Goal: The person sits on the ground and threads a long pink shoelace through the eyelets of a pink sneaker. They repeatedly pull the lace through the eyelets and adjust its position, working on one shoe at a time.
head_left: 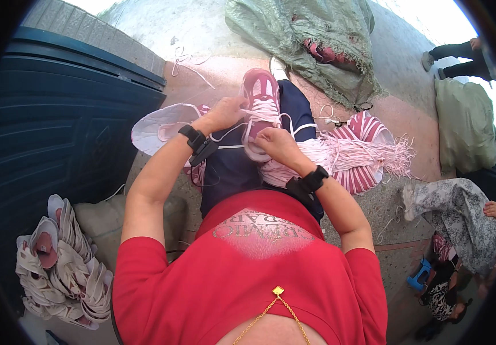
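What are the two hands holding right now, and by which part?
Both hands grip the white lace of the maroon sneaker on the lap: left hand at the shoe's left side, right hand near its heel end.

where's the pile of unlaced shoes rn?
Head view, lower left: the shoe pile sits on the ground beside the dark blue door, left of the person's left elbow, apart from both hands.

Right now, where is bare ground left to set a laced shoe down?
Bare concrete lies ahead between the blue door and green sack. It is crowded at the lap: both hands, left and right, lace the maroon sneaker, pink laces piled beside.
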`<state>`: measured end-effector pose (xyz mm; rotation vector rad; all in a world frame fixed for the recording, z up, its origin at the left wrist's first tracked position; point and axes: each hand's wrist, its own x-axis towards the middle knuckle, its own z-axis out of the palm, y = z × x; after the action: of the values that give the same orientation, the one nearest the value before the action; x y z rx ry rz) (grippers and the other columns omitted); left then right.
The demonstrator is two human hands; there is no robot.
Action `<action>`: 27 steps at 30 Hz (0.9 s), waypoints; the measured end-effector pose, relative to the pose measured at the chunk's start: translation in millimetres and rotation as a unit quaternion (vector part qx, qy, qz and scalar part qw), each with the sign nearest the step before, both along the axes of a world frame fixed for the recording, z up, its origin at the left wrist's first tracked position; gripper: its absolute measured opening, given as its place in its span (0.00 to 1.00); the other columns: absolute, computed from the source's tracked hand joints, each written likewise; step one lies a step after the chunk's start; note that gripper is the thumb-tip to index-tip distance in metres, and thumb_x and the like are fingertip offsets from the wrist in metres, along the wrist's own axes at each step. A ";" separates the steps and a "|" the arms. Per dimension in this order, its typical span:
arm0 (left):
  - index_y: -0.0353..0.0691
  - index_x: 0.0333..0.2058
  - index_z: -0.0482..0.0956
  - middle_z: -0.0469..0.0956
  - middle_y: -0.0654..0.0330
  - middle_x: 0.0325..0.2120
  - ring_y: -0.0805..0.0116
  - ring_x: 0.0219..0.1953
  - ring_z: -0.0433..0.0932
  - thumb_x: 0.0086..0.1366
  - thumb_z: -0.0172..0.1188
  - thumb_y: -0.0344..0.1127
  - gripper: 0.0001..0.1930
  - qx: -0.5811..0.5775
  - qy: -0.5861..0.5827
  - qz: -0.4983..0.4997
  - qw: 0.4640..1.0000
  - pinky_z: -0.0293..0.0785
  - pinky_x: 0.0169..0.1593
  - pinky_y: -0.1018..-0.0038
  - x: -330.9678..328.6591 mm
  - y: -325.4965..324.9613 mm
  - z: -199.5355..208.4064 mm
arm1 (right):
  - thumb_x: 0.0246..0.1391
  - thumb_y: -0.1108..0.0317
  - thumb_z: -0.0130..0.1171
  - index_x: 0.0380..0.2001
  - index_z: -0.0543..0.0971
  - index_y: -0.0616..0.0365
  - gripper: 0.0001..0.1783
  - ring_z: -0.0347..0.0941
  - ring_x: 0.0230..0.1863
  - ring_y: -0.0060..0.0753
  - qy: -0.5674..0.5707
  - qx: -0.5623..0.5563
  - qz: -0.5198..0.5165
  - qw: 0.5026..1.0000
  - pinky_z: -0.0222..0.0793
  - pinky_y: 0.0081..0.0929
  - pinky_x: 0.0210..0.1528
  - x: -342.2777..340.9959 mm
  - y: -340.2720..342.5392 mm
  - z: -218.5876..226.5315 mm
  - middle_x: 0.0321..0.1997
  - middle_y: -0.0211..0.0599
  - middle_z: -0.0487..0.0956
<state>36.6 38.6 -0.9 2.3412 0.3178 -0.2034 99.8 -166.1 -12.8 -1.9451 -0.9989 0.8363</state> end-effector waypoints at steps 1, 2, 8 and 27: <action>0.37 0.38 0.76 0.78 0.49 0.25 0.48 0.31 0.78 0.56 0.55 0.31 0.11 -0.025 0.011 0.006 1.000 0.72 0.38 0.59 -2.8 1.9 5.8 | 0.52 0.64 0.54 0.33 0.77 0.60 0.11 0.77 0.24 0.39 -0.092 -0.020 0.006 0.995 0.71 0.32 0.28 -9.0 6.3 -0.9 0.21 0.40 0.78; 0.38 0.37 0.77 0.78 0.49 0.24 0.49 0.31 0.78 0.56 0.56 0.32 0.10 -0.050 0.021 0.011 0.998 0.72 0.37 0.59 -6.0 4.3 10.9 | 0.52 0.64 0.53 0.32 0.77 0.59 0.10 0.77 0.25 0.41 -0.133 -0.023 -0.004 0.991 0.72 0.34 0.29 -13.2 12.3 -1.8 0.22 0.42 0.78; 0.42 0.32 0.79 0.78 0.45 0.24 0.46 0.32 0.78 0.60 0.51 0.37 0.09 0.206 0.031 -0.062 0.976 0.74 0.36 0.57 -25.7 -2.9 9.5 | 0.49 0.67 0.52 0.28 0.73 0.61 0.07 0.78 0.23 0.38 -0.354 -0.079 0.027 0.931 0.74 0.34 0.26 -23.0 39.7 -25.5 0.21 0.40 0.76; 0.36 0.43 0.78 0.78 0.51 0.40 0.58 0.45 0.76 0.58 0.58 0.42 0.18 -0.179 0.066 -0.200 0.961 0.70 0.49 0.67 40.8 -28.1 62.3 | 0.59 0.65 0.41 0.23 0.63 0.54 0.10 0.42 0.14 0.14 0.606 0.344 0.045 0.716 0.40 0.17 0.16 49.4 -11.2 221.7 0.13 0.19 0.52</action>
<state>77.5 10.6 61.4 2.0116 -0.1278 -0.5666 149.1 -177.3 208.9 -0.4267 -0.4177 1.2640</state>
